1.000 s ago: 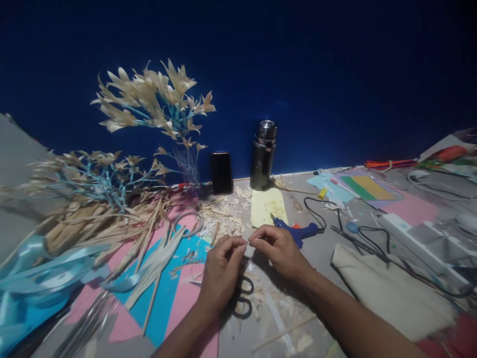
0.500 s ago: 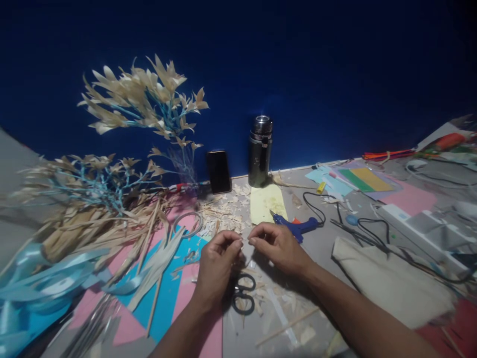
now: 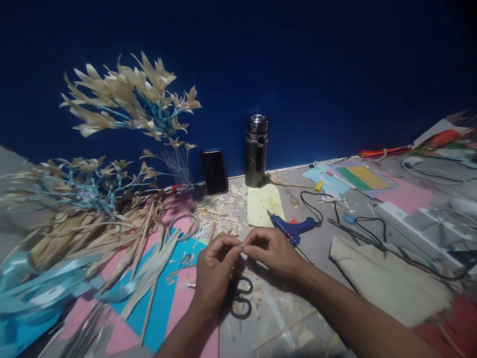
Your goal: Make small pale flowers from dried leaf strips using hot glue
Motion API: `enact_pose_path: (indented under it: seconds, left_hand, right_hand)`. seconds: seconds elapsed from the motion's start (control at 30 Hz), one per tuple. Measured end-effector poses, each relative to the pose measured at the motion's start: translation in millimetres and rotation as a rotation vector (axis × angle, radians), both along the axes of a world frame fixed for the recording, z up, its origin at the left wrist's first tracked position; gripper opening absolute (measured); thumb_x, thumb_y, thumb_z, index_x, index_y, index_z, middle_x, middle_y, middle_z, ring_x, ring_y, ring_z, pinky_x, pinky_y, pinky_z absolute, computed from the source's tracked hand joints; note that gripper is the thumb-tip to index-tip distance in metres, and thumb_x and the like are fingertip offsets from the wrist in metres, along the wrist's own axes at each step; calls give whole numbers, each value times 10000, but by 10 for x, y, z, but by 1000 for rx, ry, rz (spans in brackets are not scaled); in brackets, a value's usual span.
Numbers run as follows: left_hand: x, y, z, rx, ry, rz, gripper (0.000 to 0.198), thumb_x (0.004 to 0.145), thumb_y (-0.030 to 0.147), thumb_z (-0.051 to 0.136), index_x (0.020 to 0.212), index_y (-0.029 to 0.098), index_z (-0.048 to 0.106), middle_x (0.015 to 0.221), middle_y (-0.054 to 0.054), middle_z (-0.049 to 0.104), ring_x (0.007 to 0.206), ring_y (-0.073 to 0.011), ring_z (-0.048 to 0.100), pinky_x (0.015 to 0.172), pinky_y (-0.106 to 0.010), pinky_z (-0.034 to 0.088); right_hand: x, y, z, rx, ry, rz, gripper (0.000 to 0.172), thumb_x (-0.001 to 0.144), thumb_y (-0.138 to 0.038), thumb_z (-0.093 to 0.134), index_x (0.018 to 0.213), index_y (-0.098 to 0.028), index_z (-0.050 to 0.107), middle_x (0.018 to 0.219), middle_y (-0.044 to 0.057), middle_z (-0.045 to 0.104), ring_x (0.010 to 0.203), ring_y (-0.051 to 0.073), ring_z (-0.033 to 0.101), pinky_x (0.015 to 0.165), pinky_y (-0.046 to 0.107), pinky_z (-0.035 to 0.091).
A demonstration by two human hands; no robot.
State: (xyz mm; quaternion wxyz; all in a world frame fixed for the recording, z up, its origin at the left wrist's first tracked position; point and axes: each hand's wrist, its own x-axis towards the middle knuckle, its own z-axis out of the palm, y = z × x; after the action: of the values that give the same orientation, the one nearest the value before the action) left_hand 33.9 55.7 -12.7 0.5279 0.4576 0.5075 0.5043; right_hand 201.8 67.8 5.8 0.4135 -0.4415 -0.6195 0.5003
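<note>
My left hand (image 3: 217,266) and my right hand (image 3: 271,251) meet fingertip to fingertip above the middle of the table. Both are closed in a pinch. Between the tips shows a tiny pale bit, too small to name. Below them lies a pair of scissors (image 3: 242,307) with dark handles, its blades partly hidden by my left hand. Just beyond my right hand a blue glue gun (image 3: 292,228) rests on its side, its nozzle over a stained yellow sheet (image 3: 265,201). Pale cut scraps (image 3: 229,216) are strewn behind and under my hands.
At the left stand dried-husk flowers (image 3: 149,84) on blue stems, beside light-blue ribbon (image 3: 48,283) and pink and blue sheets (image 3: 156,293). A phone (image 3: 214,172) and a dark flask (image 3: 256,151) stand by the wall. Beige cloth (image 3: 387,278) and a power strip (image 3: 417,233) lie right.
My fingertips have come together; a small gap lay between the hands before. The whole view has shifted slightly, with the table things appearing a little further left.
</note>
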Motion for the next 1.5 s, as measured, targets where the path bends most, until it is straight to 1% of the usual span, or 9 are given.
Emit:
enact_pose_path:
  seconds: [0.3,0.4,0.57,0.73,0.87,1.13,1.27,1.37,1.5]
  left_hand:
    - [18,-15,21,46,9,-3,159,767,288,780,701,196,669,642,15,614,591,-126,547,532,-212,439]
    - [3,-11,-18,-31,-72,-37,183,752,307,809,728,187,673,648,15,620,566,-126,560,521,-226,450]
    - [9,11,-64,-146,-327,-48,265,689,246,872,865,211,677,661,42,634,522,-100,554,525,-221,446]
    - [24,38,-32,-285,-507,-221,370,601,246,929,887,156,711,593,41,582,490,-65,473,503,-190,382]
    - [10,41,-14,-319,-471,-276,329,604,279,929,805,114,728,576,15,578,504,-69,483,522,-195,381]
    - [12,-3,-54,-285,-431,-174,291,631,269,909,731,173,654,554,39,570,493,-89,507,521,-207,392]
    - [-10,0,-61,-199,-263,-131,256,703,306,872,715,174,653,628,-7,648,574,-135,599,566,-243,452]
    - [-11,-8,-22,-151,-121,-106,265,703,322,869,678,166,656,636,-25,663,573,-147,610,548,-249,461]
    - [19,-47,52,-135,-89,-84,226,712,310,845,679,162,677,610,-30,666,547,-163,631,545,-270,487]
  right_hand:
    - [28,12,-16,83,-35,-27,108,822,-238,680,750,-189,744,712,16,720,694,178,637,686,304,492]
    - [27,3,-3,91,-27,-10,107,834,-217,669,776,-184,753,757,26,729,733,183,653,712,307,496]
    - [14,4,-14,216,-62,-24,136,839,-161,652,791,-200,773,816,47,709,816,199,659,773,333,491]
    - [22,-2,-52,199,-49,-11,198,810,-112,649,832,-219,814,808,31,652,805,182,621,743,312,479]
    - [39,-5,-60,139,0,7,196,807,-140,673,863,-240,832,811,18,600,795,169,591,725,300,471]
    - [71,13,-25,88,62,70,169,842,-228,693,945,-192,822,904,63,712,875,205,657,782,329,486]
    - [72,-1,13,25,61,66,171,848,-274,706,954,-184,806,955,77,755,888,222,676,763,329,494]
    - [63,-12,26,-24,80,58,190,808,-317,759,931,-178,800,930,69,762,854,214,673,749,324,495]
    - [54,-6,19,-87,122,22,178,780,-332,772,849,-169,790,806,45,739,753,188,644,707,319,486]
